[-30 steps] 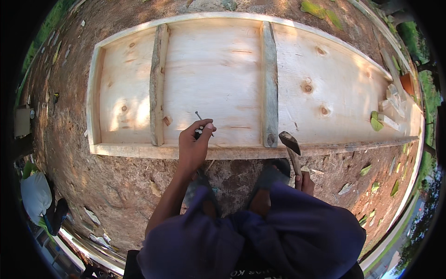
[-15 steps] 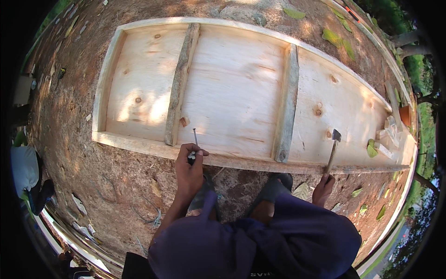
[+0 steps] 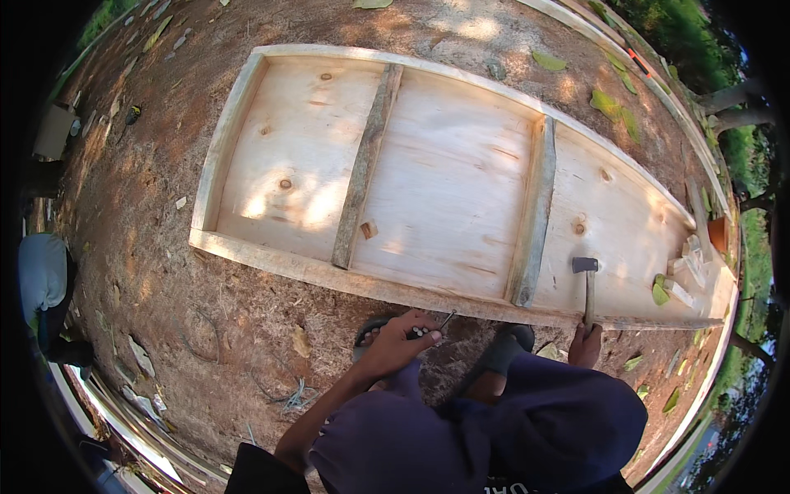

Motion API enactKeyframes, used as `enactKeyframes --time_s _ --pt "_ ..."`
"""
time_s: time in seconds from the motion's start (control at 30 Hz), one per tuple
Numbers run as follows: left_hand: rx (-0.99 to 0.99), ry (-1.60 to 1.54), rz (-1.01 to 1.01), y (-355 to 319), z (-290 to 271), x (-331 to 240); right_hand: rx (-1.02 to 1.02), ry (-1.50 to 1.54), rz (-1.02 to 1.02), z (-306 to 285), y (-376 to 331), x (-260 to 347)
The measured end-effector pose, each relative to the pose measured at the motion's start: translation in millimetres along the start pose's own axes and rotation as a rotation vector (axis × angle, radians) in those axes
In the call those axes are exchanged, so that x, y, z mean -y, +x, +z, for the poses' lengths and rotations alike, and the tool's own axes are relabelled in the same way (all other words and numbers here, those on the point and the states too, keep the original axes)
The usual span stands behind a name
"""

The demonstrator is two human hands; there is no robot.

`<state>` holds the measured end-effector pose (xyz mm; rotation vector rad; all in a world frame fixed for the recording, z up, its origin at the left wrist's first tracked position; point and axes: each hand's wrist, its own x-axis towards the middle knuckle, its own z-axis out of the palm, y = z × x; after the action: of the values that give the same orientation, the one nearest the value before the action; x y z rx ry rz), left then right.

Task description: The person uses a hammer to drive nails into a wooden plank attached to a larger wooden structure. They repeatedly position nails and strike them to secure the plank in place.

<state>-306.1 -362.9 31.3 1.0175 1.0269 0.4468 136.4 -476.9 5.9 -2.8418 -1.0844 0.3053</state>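
Observation:
My left hand (image 3: 395, 344) is closed around several nails (image 3: 421, 332). One nail (image 3: 448, 319) sticks out past the fingertips toward the near side rail (image 3: 411, 295) of a wooden panel frame. My right hand (image 3: 585, 346) grips the wooden handle of a hatchet (image 3: 585, 265), its small dark head up over the right section of the panel. The pale plywood panel (image 3: 444, 181) lies on the ground with raised edge strips. Two rough cross battens run over it, a left batten (image 3: 368, 165) and a right batten (image 3: 535, 210).
Wood offcuts (image 3: 687, 265) and a green leaf (image 3: 660, 290) lie at the panel's right end, near an orange-brown object (image 3: 717, 234). Tangled wire (image 3: 298, 398) lies on the dirt. A person's pale clothing (image 3: 43, 272) shows at far left.
My left hand has moved right and nearer to me, off the rail, and the nail now tilts right. The hatchet head has turned and lowered slightly. The view has shifted, with my feet repositioned.

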Motion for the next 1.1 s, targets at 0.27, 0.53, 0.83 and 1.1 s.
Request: enactKeyframes --time_s 0.27,0.53,0.83,1.1 --pt "0.243 0.105 0.008 3 -4 -15 -0.076 -0.011 -0.466 -37 0 37" --pt "0.358 0.215 0.157 42 31 -21 0.969 0.837 -0.231 -45 -57 187" --pt "0.386 0.308 0.195 50 60 -16 0.863 0.688 -0.546 -43 -46 160" --pt "0.285 0.474 -0.290 18 29 -70 -0.130 -0.064 -0.554 -31 37 27"
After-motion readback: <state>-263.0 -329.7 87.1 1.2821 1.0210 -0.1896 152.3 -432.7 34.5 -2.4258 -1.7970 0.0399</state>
